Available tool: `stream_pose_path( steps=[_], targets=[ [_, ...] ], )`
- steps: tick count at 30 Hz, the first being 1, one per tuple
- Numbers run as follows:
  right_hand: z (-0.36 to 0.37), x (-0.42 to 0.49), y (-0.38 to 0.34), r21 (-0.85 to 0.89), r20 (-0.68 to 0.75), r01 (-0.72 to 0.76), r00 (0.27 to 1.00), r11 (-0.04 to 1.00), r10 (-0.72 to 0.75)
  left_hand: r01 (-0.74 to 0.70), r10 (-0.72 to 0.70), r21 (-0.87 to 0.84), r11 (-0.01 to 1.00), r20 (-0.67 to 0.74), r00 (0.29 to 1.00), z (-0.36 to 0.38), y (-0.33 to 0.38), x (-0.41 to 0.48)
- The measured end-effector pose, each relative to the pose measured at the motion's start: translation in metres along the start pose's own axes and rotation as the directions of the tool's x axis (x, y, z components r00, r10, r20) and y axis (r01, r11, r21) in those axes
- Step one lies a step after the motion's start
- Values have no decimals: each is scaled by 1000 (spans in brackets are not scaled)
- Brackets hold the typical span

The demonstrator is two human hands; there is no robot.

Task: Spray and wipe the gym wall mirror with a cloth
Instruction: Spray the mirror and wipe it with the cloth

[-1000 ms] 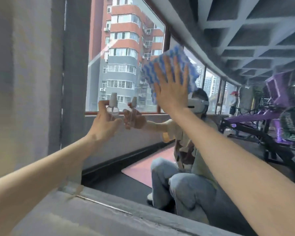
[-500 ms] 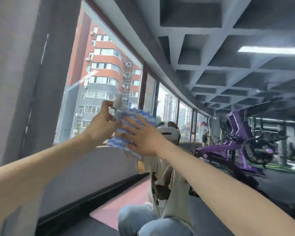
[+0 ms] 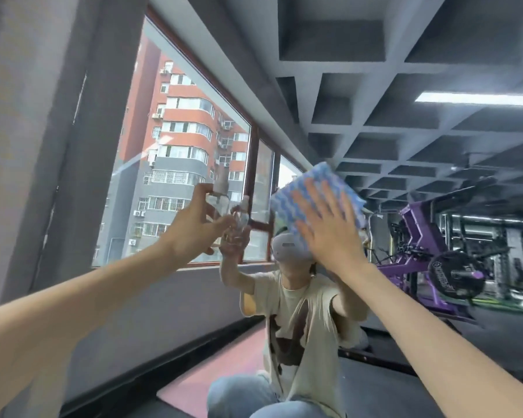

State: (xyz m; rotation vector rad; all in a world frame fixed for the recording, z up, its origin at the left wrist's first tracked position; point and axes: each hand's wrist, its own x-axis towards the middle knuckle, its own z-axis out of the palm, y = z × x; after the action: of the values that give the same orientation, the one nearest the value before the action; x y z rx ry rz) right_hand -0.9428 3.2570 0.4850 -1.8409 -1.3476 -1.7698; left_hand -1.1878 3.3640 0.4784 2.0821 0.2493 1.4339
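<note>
The wall mirror (image 3: 375, 122) fills most of the view and reflects the gym, a window and a crouching person. My right hand (image 3: 326, 227) lies flat with fingers spread, pressing a blue-and-white wavy-patterned cloth (image 3: 311, 191) against the glass at centre right. My left hand (image 3: 194, 227) is raised at centre left, gripping a small clear spray bottle (image 3: 219, 200) with a pale nozzle, held close to the mirror. The bottle's reflection shows just to its right.
A grey wall (image 3: 27, 146) and the mirror's dark frame edge (image 3: 82, 146) stand at the left. In the reflection there are a purple weight machine (image 3: 429, 251), a pink floor mat (image 3: 212, 378) and a coffered ceiling (image 3: 360, 86).
My right hand has swept the cloth up and to the right across the glass, away from my left hand. The view has tilted slightly; the spray bottle stays raised.
</note>
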Motion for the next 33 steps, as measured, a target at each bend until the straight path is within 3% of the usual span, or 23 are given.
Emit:
stream_pose_path(
  steps=[2,3,4,5,7,9,13,15,17,19,22,24,29,31,33],
  targets=[
    [-14,-2,24,88,-121,-467,872,880,475,-9,9,17,1000,13,1000,2,-1,0],
    [-15,-3,22,127,-106,-545,823,829,558,0,0,2,1000,10,1000,5,-1,1],
    [-16,-4,11,156,-106,-544,821,825,561,11,-11,-20,1000,1,1000,9,2,3],
    [-14,-4,-2,178,-107,-466,866,866,488,17,-18,-46,999,-13,1000,14,5,5],
    [-18,-11,-24,222,-117,-180,971,958,209,13,-16,-77,997,-34,999,24,13,11],
    [-37,-13,-24,367,-83,-43,993,929,79,-19,16,-78,997,-33,999,34,21,14],
    [-71,3,9,596,-187,-209,902,775,388,-83,83,-41,996,3,997,42,32,18],
    [-67,8,34,500,-137,-412,831,762,539,-88,88,-40,995,-3,996,44,34,19],
    [-60,6,51,245,-169,-566,774,787,610,-82,82,-47,995,-5,997,44,36,19],
    [-61,9,53,204,-278,-545,764,813,582,-86,86,-43,995,-9,996,42,38,19],
    [-63,16,41,102,-283,-268,915,958,286,-86,84,-66,994,-31,996,37,40,18],
    [-58,13,38,-3,-269,-192,945,981,184,-81,79,-72,994,-36,996,33,38,16],
    [-54,-1,44,-76,-151,-527,845,846,513,-65,63,-44,997,-53,997,20,31,12],
    [-54,-3,42,-203,-92,-533,845,821,526,-60,56,-52,997,-72,996,17,29,11],
    [-50,-5,42,-209,-57,-516,855,831,516,-48,44,-52,997,-75,996,15,25,10]
  ],
)
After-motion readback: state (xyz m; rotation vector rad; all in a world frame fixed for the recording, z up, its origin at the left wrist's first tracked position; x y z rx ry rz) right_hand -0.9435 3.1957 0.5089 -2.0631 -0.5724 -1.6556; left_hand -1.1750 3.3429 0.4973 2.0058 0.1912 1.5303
